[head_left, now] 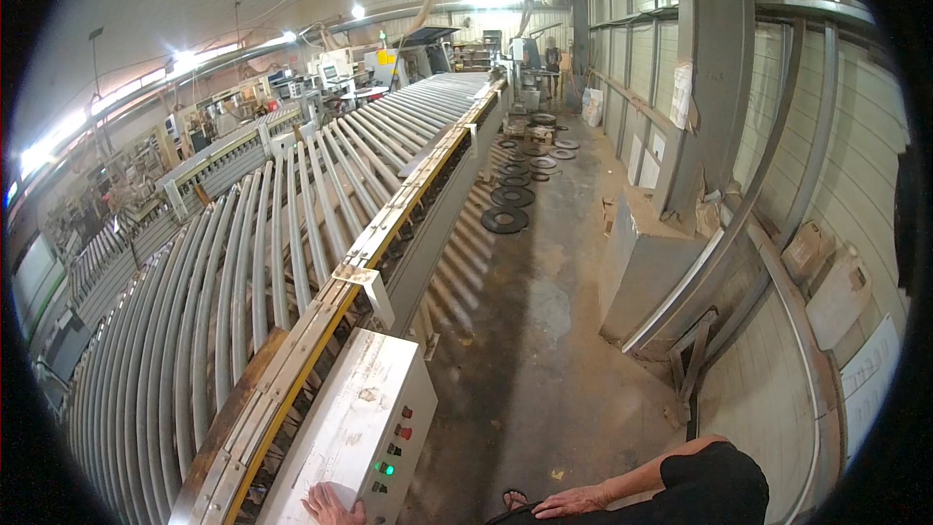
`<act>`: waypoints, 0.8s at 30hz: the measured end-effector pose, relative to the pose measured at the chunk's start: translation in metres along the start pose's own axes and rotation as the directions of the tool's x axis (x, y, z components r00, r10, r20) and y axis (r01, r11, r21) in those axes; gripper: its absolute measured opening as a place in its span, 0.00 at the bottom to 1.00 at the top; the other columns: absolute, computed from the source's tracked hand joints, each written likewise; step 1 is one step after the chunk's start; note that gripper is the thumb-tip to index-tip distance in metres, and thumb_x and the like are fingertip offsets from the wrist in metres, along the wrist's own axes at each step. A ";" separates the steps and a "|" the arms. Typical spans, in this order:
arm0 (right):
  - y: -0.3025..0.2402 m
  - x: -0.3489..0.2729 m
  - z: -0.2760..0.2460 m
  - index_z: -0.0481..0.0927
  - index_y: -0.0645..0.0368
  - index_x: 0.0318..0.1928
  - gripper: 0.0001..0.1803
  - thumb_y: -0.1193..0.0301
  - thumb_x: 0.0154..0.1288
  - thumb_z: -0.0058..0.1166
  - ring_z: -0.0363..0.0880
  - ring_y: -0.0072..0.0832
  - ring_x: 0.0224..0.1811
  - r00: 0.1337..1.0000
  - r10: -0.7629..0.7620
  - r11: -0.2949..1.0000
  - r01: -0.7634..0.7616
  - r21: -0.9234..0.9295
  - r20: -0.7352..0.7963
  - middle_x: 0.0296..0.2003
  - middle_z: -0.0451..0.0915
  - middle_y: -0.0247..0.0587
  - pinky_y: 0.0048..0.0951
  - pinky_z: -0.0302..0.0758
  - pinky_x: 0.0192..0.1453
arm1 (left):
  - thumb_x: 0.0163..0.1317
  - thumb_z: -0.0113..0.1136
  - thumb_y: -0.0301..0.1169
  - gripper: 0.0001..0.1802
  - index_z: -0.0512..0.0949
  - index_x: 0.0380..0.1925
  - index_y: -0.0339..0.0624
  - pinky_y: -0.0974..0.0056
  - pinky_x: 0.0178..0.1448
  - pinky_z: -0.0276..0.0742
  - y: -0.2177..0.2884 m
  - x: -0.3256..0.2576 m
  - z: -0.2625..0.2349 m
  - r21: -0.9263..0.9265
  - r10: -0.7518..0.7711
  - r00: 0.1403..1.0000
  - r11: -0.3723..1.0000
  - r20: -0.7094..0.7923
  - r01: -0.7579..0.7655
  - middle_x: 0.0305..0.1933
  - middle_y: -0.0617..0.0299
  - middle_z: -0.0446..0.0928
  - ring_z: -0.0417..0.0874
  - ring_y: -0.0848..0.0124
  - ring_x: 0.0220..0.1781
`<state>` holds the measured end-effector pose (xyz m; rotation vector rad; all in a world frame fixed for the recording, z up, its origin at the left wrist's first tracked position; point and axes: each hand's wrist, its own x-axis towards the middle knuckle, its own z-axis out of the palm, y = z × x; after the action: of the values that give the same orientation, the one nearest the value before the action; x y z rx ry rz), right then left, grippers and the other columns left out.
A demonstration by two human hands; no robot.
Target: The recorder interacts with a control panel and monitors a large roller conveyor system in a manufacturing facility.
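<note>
My left hand (335,506) lies on the top of a whitish metal control box (355,399), its fingers spread and nothing in them. On the side of that box are several buttons, among them a lit green button (385,469) and a red button (403,433). The right hand (575,501) rests flat on dark cloth (724,481) at the lower edge, with its fingers stretched out and holding nothing. Just left of it a sandalled foot (514,499) shows on the floor.
A long roller conveyor (292,214) fills the left, edged by a yellow-striped rail (311,360). A brown board (238,399) lies along it. Dark rings (505,219) lie on the floor ahead. Right stand a metal column base (646,258) and wall-side jugs (841,297).
</note>
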<state>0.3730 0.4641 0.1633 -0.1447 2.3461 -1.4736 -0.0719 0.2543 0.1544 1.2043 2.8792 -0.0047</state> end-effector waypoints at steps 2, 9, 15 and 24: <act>0.003 -0.001 0.003 0.45 0.48 0.73 0.38 0.43 0.69 0.16 0.38 0.41 0.76 1.000 0.001 1.000 -0.001 -0.017 0.000 0.73 0.43 0.46 0.48 0.36 0.77 | 0.62 0.51 0.58 0.45 0.55 0.68 0.37 0.45 0.77 0.38 0.000 0.000 -0.001 0.006 -0.002 1.000 1.000 0.010 0.002 0.72 0.50 0.57 0.50 0.56 0.76; 0.009 0.001 0.004 0.45 0.48 0.73 0.35 0.47 0.71 0.16 0.39 0.42 0.76 1.000 0.002 0.998 -0.001 -0.064 0.007 0.73 0.44 0.47 0.48 0.38 0.77 | 0.63 0.50 0.58 0.45 0.54 0.69 0.37 0.45 0.78 0.37 0.002 0.000 -0.006 -0.004 -0.010 0.999 1.000 0.034 0.010 0.73 0.50 0.56 0.49 0.57 0.76; 0.014 0.002 0.006 0.45 0.48 0.73 0.32 0.51 0.73 0.17 0.40 0.42 0.76 1.000 0.003 0.994 -0.003 -0.107 0.009 0.73 0.44 0.48 0.48 0.39 0.77 | 0.63 0.51 0.57 0.45 0.54 0.69 0.37 0.45 0.78 0.36 0.003 0.000 -0.008 -0.002 -0.014 0.999 1.000 0.040 0.014 0.73 0.50 0.56 0.49 0.57 0.76; 0.014 0.002 0.003 0.42 0.48 0.73 0.30 0.57 0.74 0.20 0.43 0.45 0.75 1.000 -0.021 0.988 0.024 -0.153 0.022 0.72 0.44 0.52 0.48 0.43 0.76 | 0.62 0.53 0.57 0.45 0.55 0.69 0.37 0.46 0.78 0.36 0.002 -0.001 -0.007 -0.016 -0.011 0.999 1.000 0.037 0.011 0.73 0.50 0.56 0.48 0.57 0.76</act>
<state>0.3740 0.4670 0.1492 -0.2250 2.4483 -1.2943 -0.0700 0.2553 0.1610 1.1731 2.8485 -0.0040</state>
